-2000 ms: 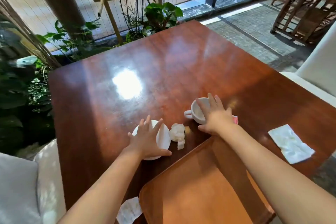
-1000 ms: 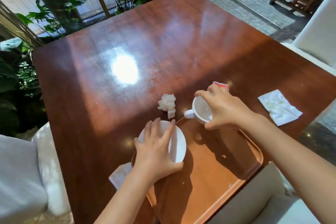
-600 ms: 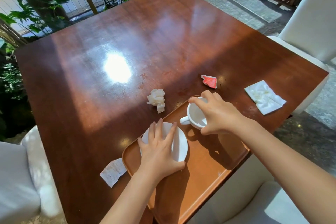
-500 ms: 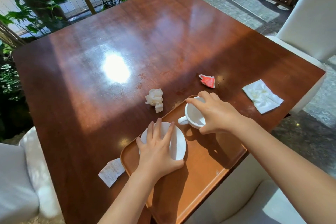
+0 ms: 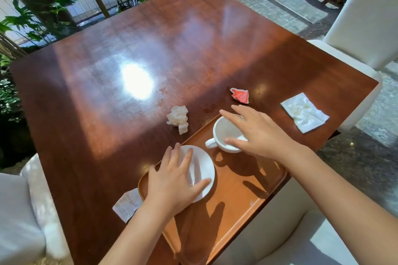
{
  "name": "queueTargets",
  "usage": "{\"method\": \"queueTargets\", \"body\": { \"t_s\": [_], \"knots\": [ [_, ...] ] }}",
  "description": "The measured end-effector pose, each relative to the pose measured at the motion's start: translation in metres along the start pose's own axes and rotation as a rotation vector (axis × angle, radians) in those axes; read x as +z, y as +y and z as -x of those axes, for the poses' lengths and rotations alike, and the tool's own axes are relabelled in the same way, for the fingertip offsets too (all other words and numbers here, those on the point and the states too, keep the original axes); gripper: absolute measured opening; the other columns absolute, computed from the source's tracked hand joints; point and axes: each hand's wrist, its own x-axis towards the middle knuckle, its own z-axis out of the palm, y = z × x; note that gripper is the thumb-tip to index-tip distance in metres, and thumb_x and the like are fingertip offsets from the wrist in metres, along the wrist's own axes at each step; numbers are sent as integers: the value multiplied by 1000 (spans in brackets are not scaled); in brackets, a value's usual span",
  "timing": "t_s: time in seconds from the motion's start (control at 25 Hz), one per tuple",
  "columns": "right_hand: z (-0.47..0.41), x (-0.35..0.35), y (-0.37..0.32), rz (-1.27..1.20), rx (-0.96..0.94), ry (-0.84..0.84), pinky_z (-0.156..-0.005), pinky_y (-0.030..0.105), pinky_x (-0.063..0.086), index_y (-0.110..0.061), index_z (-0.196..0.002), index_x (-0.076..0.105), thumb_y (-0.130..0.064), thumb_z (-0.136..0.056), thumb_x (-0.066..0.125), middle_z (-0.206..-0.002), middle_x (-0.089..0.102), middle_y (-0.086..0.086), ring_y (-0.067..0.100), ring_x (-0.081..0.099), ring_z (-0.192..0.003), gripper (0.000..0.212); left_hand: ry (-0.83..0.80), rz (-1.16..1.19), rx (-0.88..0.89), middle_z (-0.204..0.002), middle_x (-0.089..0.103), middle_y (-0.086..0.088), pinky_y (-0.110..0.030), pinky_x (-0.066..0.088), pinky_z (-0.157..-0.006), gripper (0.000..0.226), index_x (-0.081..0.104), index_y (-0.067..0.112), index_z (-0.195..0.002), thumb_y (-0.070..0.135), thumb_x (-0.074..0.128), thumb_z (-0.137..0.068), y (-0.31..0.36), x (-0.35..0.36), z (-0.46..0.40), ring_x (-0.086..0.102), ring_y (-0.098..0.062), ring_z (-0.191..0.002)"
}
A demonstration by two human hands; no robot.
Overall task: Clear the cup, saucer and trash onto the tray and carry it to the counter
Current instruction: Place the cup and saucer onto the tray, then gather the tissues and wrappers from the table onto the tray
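Observation:
A white cup [image 5: 221, 133] stands on the far part of the orange-brown tray [image 5: 241, 196], handle to the left. My right hand [image 5: 258, 133] hovers over it with fingers stretched out and the thumb at the near rim, no longer curled around it. The white saucer [image 5: 202, 165] lies on the tray's left end. My left hand [image 5: 172, 183] rests flat on top of it, fingers spread. On the table lie a crumpled tissue [image 5: 178, 118], a red packet [image 5: 240, 95], a flat white napkin [image 5: 304, 112] and a small receipt [image 5: 127, 203] by the tray's left corner.
The tray sits at the near edge of the glossy wooden table [image 5: 129, 49], overhanging it slightly. White upholstered chairs stand at the right [image 5: 366, 17], the left [image 5: 17, 211] and below the tray [image 5: 301, 232]. Plants and a railing lie beyond the far edge.
Both hands brought the cup and saucer from the table onto the tray. My right fingers have now uncurled from the cup, and my left thumb has come off the saucer's edge.

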Motion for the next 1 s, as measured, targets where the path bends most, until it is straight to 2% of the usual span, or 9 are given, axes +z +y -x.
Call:
{"method": "queueTargets", "body": {
  "t_s": [0.08, 0.16, 0.32, 0.44, 0.52, 0.6, 0.76, 0.92, 1.0],
  "knots": [
    [10, -1, 19, -19, -5, 232, -94, 44, 42, -21, -132, 48, -40, -84, 48, -132, 53, 9, 28, 49, -122, 51, 250, 88, 83, -151, 34, -7, -44, 39, -99, 79, 32, 22, -144, 65, 21, -78, -6, -13, -7, 37, -25, -136],
    [18, -1, 48, 7, 70, 348, -84, 44, 48, -15, -121, 58, -27, -82, 57, -117, 61, 11, 32, 58, -107, 41, 472, 126, 194, -138, 50, -12, -45, 47, -89, 57, 46, 15, -135, 44, 45, -87, -14, -22, -33, 54, -33, -118],
    [19, 5, 115, 207, 318, 275, -89, 50, 45, -17, -133, 49, -17, -83, 63, -138, 48, 18, 38, 43, -124, 52, 298, 114, 132, -154, 25, -13, -52, 38, -102, 53, 32, 25, -143, 22, 47, -92, -28, -35, -102, 31, -37, -135],
    [14, 10, 145, 283, 429, 95, -95, 49, 41, -25, -141, 34, -20, -90, 52, -151, 30, 14, 34, 28, -134, 55, 138, 68, 52, -153, 29, -3, -47, 36, -103, 49, 33, 31, -142, 22, 43, -95, -36, -35, -129, 32, -30, -135],
    [12, 12, 154, 314, 461, -21, -93, 46, 41, -29, -141, 31, -23, -93, 45, -150, 29, 10, 32, 30, -132, 51, 151, 151, 56, -141, 45, -2, -37, 42, -94, 38, 48, 25, -133, 21, 45, -95, -36, -33, -133, 49, -22, -121],
    [11, 14, 157, 284, 469, -51, -85, 44, 44, -28, -136, 37, -23, -94, 39, -141, 39, 9, 33, 39, -121, 43, 197, 273, 104, -110, 55, -2, -25, 45, -79, 20, 61, 16, -107, 11, 48, -92, -34, -29, -130, 58, -12, -88],
    [14, 24, 161, 183, 462, 181, -71, 43, 52, -17, -115, 61, -13, -90, 50, -117, 58, 10, 35, 47, -105, 27, 358, 296, 193, -91, 65, -6, -43, 53, -74, 14, 67, 2, -88, 0, 54, -83, -35, -19, -127, 61, -26, -83],
    [16, 32, 162, 25, 490, 326, -75, 43, 50, -15, -105, 70, -7, -86, 56, -114, 64, 10, 34, 51, -105, 25, 360, 473, 35, -112, 64, -5, -26, 42, -82, 26, 66, 8, -109, 8, 58, -85, -29, -21, -121, 59, -21, -98],
    [23, 31, 153, -109, 501, 399, -81, 43, 50, -14, -106, 69, -7, -85, 58, -115, 65, 10, 32, 55, -107, 25, 486, 578, 20, -118, 64, -4, -26, 44, -85, 32, 65, 12, -115, 14, 64, -83, -26, -25, -102, 59, -19, -103]
  ]
}}
